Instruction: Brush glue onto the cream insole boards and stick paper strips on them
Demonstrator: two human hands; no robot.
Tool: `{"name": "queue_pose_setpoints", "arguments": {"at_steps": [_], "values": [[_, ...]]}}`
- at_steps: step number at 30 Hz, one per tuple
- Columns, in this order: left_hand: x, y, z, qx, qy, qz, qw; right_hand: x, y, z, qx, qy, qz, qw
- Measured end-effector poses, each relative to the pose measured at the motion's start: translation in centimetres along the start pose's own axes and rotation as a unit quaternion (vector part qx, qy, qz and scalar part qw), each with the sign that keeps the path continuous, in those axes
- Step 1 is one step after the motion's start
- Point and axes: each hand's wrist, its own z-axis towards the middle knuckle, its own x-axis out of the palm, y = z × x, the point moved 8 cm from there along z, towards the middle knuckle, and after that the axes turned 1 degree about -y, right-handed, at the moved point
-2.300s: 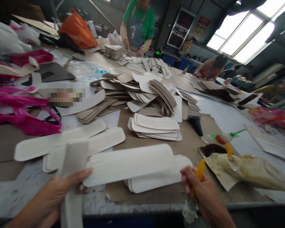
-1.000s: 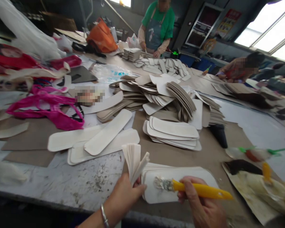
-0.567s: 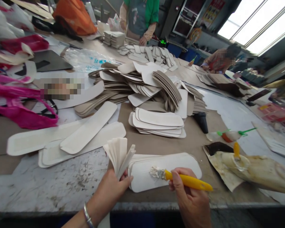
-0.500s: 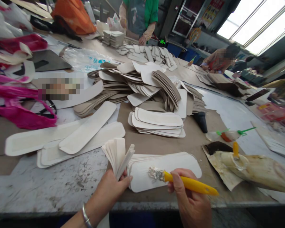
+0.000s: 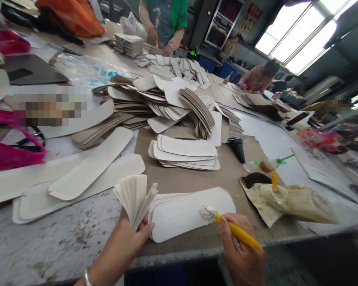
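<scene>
My left hand (image 5: 123, 244) grips a fanned bundle of thin off-white strips (image 5: 134, 198), held upright at the near table edge. My right hand (image 5: 241, 254) is closed around a yellow-handled brush (image 5: 238, 233), whose glue-caked bristles (image 5: 207, 212) rest on the right end of a long white padded piece (image 5: 185, 212). That piece tops a small stack lying on brown paper just in front of me, between both hands.
A pile of similar white pieces (image 5: 186, 153) lies beyond, with a large heap of tan ones (image 5: 155, 107) behind it. Long white strips (image 5: 86, 171) lie left. A glue-soaked bag with another brush (image 5: 289, 196) sits right. A person in green (image 5: 164, 20) and other people work at the far side.
The long piece I held up earlier now lies on the stack. My left hand took up the fanned bundle. The brush has moved right along the top piece, toward its end.
</scene>
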Motion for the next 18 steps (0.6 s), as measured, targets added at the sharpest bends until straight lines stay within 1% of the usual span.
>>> {"name": "queue_pose_setpoints", "arguments": {"at_steps": [3,6,8,10,12,15,17,18], "values": [[0.0,0.2,0.2,0.025,-0.006,0.028,0.999,-1.7,-0.3,0.4,-0.036,-0.029,-0.060,0.997],[0.0,0.4,0.3,0.043,-0.008,0.022,0.999,-3.1,-0.4,0.8,-0.059,-0.053,-0.115,0.990],[0.0,0.5,0.2,0.044,-0.007,0.019,0.999,-3.6,-0.4,0.8,-0.068,-0.064,-0.143,0.985],[0.0,0.4,0.1,0.047,-0.010,0.022,0.999,-3.0,-0.4,0.5,-0.073,-0.059,-0.157,0.983],[-0.2,0.2,-0.1,0.052,-0.021,0.034,0.998,-1.5,0.0,-0.3,-0.087,-0.036,-0.147,0.985],[0.0,0.0,-0.3,0.053,-0.016,0.050,0.997,1.2,1.7,-2.2,-0.125,-0.001,-0.096,0.988],[0.1,0.2,-0.3,0.049,-0.007,0.054,0.997,2.1,2.8,-3.2,-0.132,0.011,-0.053,0.990],[0.1,0.4,-0.3,0.045,-0.002,0.054,0.998,2.2,3.2,-3.4,-0.128,0.013,-0.033,0.991]]}}
